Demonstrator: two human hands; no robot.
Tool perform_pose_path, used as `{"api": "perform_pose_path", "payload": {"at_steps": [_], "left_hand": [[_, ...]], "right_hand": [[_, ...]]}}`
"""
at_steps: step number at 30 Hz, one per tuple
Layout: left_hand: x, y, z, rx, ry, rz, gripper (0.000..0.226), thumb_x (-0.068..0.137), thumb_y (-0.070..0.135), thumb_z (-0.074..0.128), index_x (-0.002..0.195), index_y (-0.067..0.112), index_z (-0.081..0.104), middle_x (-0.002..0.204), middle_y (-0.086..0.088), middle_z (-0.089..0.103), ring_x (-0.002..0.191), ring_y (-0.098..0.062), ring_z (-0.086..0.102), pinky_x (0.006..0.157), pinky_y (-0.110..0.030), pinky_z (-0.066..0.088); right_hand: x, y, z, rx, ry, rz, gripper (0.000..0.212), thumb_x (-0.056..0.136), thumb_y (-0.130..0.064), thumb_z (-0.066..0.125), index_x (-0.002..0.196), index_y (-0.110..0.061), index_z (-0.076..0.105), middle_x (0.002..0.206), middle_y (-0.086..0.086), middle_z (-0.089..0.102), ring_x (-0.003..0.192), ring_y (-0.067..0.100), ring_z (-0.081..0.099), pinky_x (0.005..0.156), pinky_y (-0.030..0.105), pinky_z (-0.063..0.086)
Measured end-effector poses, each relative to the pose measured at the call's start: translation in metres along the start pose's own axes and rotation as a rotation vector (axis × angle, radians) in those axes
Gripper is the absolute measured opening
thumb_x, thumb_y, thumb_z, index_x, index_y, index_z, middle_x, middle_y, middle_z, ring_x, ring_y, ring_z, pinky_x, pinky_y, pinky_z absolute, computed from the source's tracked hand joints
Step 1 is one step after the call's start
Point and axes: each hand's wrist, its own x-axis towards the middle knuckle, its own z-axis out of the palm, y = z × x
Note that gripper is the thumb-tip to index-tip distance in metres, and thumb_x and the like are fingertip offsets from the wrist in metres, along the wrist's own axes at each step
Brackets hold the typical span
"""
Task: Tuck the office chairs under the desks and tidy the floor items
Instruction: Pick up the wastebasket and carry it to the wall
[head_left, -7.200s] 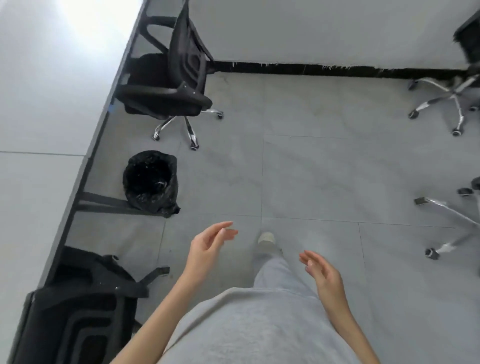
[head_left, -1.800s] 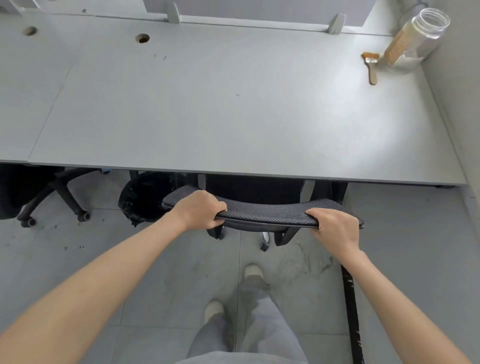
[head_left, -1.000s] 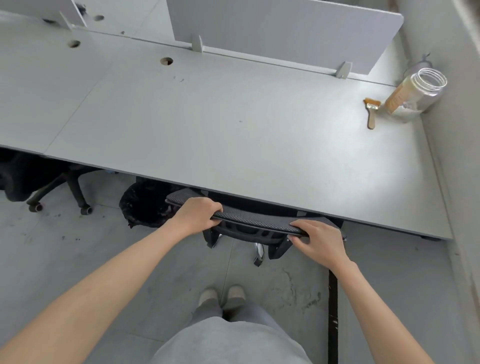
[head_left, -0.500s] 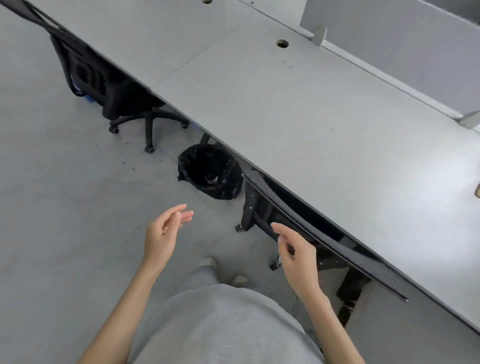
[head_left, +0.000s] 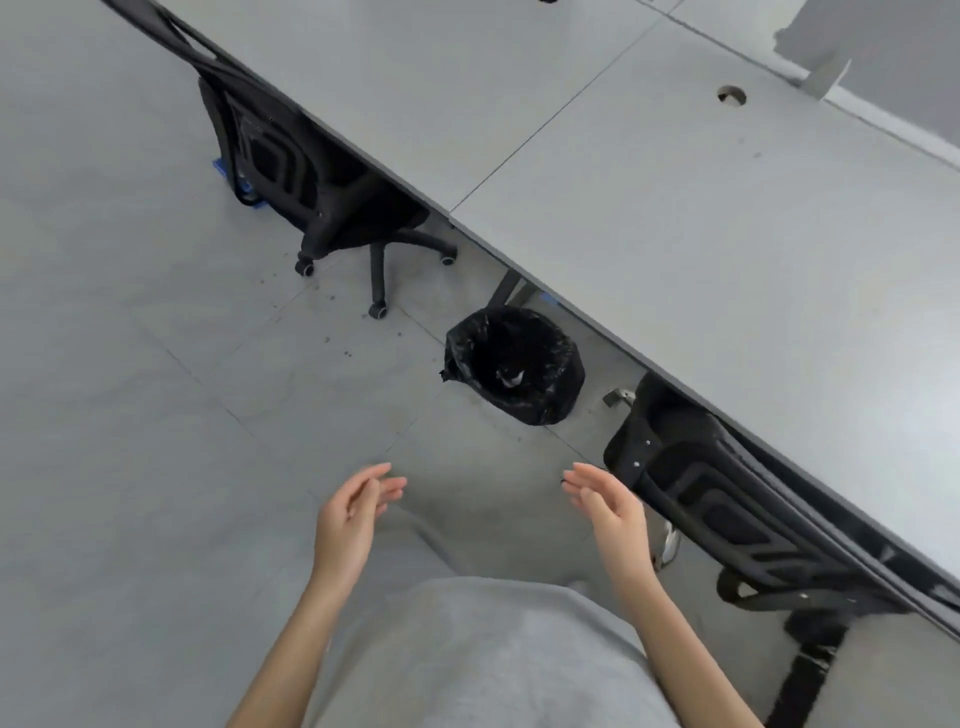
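A black mesh office chair (head_left: 727, 509) stands at the lower right, its seat under the grey desk (head_left: 701, 218) and its back against the desk edge. Another black chair (head_left: 291, 171) is pushed under the desk at the upper left. Between the two chairs a bin lined with a black bag (head_left: 514, 364) stands on the floor at the desk edge. My left hand (head_left: 353, 519) and my right hand (head_left: 613, 514) hover empty over the floor, fingers apart, just left of the near chair.
Grey floor tiles (head_left: 156, 415) stretch away to the left. A blue item (head_left: 244, 192) lies on the floor behind the far chair. A black strip (head_left: 800, 675) runs along the floor at the lower right. The desk has a cable hole (head_left: 731, 96).
Both hands have let go of the near chair's back and now hang empty. My view has turned left along the desk, bringing the bin and the far chair toward the centre.
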Motion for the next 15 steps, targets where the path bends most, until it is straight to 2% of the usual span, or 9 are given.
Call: {"api": "perform_pose_path", "payload": {"at_steps": [4,8,11,15], "left_hand": [[0.094,0.052,-0.048,0.205,-0.265,0.056,0.029,0.096,0.002,0.038,0.095,0.018,0.061,0.071,0.019,0.072,0.071,0.002,0.066,0.068,-0.011,0.05],[0.169,0.104,-0.076,0.44,-0.506,0.158,0.034,0.095,0.003,0.04,0.093,0.03,0.06,0.074,0.024,0.071,0.075,0.002,0.066,0.073,-0.01,0.049],[0.21,0.129,-0.088,0.499,-0.58,0.246,0.035,0.095,0.003,0.041,0.092,0.033,0.059,0.075,0.028,0.069,0.077,0.004,0.065,0.076,-0.01,0.048],[0.248,0.131,-0.098,0.508,-0.593,0.279,0.035,0.095,0.004,0.041,0.092,0.033,0.059,0.076,0.028,0.069,0.078,0.003,0.065,0.077,-0.014,0.048]], "right_hand": [[0.005,-0.013,0.08,0.166,0.253,0.089,0.039,0.09,0.008,0.04,0.094,-0.023,0.064,0.096,-0.001,0.069,0.097,0.021,0.064,0.087,0.031,0.049],[0.007,-0.025,0.148,0.294,0.426,0.126,0.035,0.091,0.005,0.04,0.101,-0.019,0.063,0.101,0.004,0.068,0.093,0.013,0.065,0.087,0.031,0.049],[0.016,-0.028,0.19,0.395,0.496,0.175,0.032,0.092,0.005,0.039,0.104,-0.013,0.062,0.103,0.01,0.067,0.089,0.012,0.065,0.086,0.03,0.048],[0.039,-0.033,0.229,0.397,0.482,0.204,0.032,0.09,0.006,0.038,0.103,-0.013,0.061,0.101,0.009,0.066,0.09,0.016,0.064,0.081,0.026,0.048]]}}
